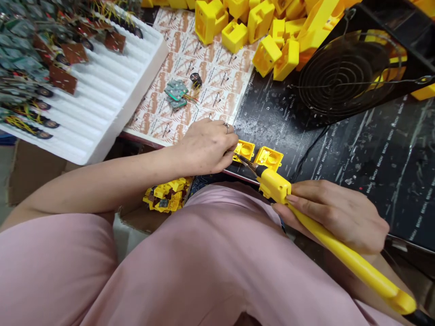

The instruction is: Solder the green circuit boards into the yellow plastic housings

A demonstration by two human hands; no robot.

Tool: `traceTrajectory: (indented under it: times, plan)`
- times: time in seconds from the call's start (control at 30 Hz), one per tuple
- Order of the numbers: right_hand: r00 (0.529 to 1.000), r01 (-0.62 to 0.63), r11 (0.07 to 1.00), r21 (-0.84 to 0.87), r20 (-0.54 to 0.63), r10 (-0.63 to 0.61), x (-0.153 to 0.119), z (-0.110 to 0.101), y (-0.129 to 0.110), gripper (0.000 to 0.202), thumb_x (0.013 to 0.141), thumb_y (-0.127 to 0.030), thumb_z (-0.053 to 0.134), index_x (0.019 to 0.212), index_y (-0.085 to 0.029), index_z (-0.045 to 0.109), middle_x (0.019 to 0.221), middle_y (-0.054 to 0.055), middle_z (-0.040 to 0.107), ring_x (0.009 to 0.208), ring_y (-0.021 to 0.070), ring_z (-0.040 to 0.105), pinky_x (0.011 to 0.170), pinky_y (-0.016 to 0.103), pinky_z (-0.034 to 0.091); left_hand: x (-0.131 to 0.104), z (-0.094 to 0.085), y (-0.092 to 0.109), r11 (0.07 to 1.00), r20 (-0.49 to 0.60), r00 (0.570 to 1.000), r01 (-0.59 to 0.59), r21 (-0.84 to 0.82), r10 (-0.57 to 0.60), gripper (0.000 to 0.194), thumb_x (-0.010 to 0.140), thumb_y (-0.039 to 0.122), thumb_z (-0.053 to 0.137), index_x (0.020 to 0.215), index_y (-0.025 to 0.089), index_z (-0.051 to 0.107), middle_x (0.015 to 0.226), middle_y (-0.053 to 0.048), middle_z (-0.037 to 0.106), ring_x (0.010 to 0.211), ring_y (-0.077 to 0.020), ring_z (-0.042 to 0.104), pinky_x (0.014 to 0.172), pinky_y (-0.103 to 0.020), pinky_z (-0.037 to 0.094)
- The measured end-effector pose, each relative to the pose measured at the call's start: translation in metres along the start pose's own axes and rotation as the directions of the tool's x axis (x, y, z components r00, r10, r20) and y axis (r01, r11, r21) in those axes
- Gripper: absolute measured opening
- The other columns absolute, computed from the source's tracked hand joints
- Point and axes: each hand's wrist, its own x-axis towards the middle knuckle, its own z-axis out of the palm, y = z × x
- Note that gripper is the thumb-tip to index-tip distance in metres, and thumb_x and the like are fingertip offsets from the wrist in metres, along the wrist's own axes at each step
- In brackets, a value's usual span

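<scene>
My left hand (212,146), with a ring on one finger, is closed at the left edge of a small open yellow plastic casing (246,148). Its fingertips partly cover that casing. A second yellow casing (269,158) lies open side up just to the right. My right hand (340,215) is wrapped round a yellow-handled soldering iron (276,186), its thin metal tip pointing up and left. That tip reaches the first casing, close to my left fingers. Whether it touches anything there is too small to tell.
A white foam tray (118,97) with many wired circuit boards stands at left. A board (176,93) with a small round black part (195,80) lies on patterned paper. Yellow housings (234,35) pile up behind. A black fan (340,79) stands right. Below is a box of yellow parts (166,197).
</scene>
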Motion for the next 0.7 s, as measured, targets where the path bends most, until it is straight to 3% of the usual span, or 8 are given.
traceTrajectory:
  times: [0.2, 0.33, 0.43, 0.6, 0.7]
  plan:
    - [0.999, -0.041, 0.999, 0.003, 0.011, 0.041, 0.002, -0.007, 0.001, 0.006, 0.098, -0.023, 0.072, 0.095, -0.026, 0.067, 0.087, -0.001, 0.076, 0.08, 0.0152, 0.076, 0.071, 0.027, 0.065, 0.0, -0.002, 0.004, 0.994, -0.023, 0.998, -0.05, 0.101, 0.053, 0.027, 0.09, 0.025, 0.049, 0.085, 0.017, 0.074, 0.081, -0.011, 0.074, 0.085, -0.0309, 0.072, 0.071, -0.043, 0.05]
    - [0.998, 0.068, 0.998, 0.011, -0.012, -0.068, 0.006, -0.005, 0.001, 0.02, 0.086, -0.012, 0.083, 0.097, -0.02, 0.068, 0.089, 0.003, 0.076, 0.08, 0.0167, 0.075, 0.072, 0.028, 0.065, 0.002, -0.007, 0.007, 0.991, 0.028, 0.999, -0.047, 0.126, 0.044, 0.026, 0.09, 0.025, 0.049, 0.089, 0.017, 0.075, 0.084, -0.01, 0.074, 0.088, -0.0309, 0.071, 0.074, -0.044, 0.051]
    - [0.998, 0.062, 0.998, -0.004, 0.019, -0.062, 0.008, -0.007, -0.001, 0.028, 0.079, -0.007, 0.087, 0.096, -0.019, 0.069, 0.089, 0.004, 0.077, 0.081, 0.0184, 0.076, 0.074, 0.03, 0.065, 0.004, -0.011, 0.01, 0.987, 0.072, 0.997, -0.05, 0.153, 0.039, 0.025, 0.09, 0.025, 0.051, 0.091, 0.018, 0.074, 0.084, -0.009, 0.072, 0.091, -0.0302, 0.07, 0.077, -0.044, 0.052]
    - [0.999, -0.035, 0.999, -0.011, 0.022, 0.035, -0.001, -0.018, -0.001, 0.003, 0.099, -0.024, 0.07, 0.096, -0.022, 0.071, 0.088, 0.004, 0.076, 0.086, 0.0174, 0.076, 0.077, 0.031, 0.066, 0.005, -0.008, 0.009, 0.987, 0.055, 0.998, -0.051, 0.152, 0.043, 0.022, 0.09, 0.025, 0.052, 0.088, 0.019, 0.073, 0.082, -0.008, 0.07, 0.092, -0.0275, 0.068, 0.077, -0.042, 0.05]
    - [0.995, -0.075, 0.997, -0.03, 0.065, 0.077, -0.01, -0.02, 0.005, 0.014, 0.104, -0.028, 0.063, 0.091, -0.024, 0.069, 0.086, 0.003, 0.075, 0.084, 0.0162, 0.075, 0.077, 0.031, 0.066, 0.003, -0.006, 0.008, 0.983, 0.015, 0.998, -0.057, 0.177, 0.056, 0.023, 0.091, 0.023, 0.05, 0.087, 0.018, 0.072, 0.08, -0.007, 0.069, 0.089, -0.026, 0.068, 0.076, -0.04, 0.049]
